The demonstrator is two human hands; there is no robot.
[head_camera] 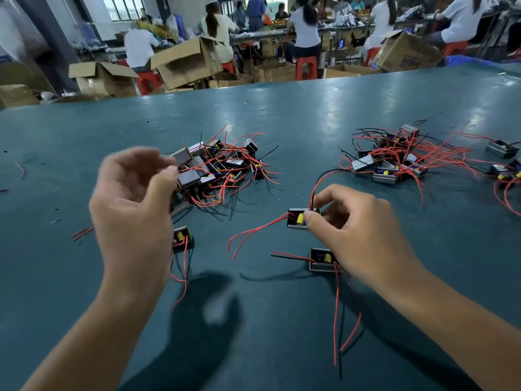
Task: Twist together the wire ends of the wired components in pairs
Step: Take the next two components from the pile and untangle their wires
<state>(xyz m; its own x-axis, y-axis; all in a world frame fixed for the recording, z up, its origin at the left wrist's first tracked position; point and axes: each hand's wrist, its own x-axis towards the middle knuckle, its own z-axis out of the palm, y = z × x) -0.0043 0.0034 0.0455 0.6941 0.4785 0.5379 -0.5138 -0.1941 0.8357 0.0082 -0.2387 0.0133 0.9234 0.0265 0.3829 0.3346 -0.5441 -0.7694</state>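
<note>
Wired component (299, 219) pinched, left heap (217, 167) perhaps touched.

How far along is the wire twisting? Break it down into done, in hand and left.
Done: cannot tell; the right pile may be finished units, but no twisted ends show clearly.
In hand: the right hand pinches one component; the left hand hovers blurred, holding nothing visible.
Left: the left pile and two loose components with untwisted wires.
</note>
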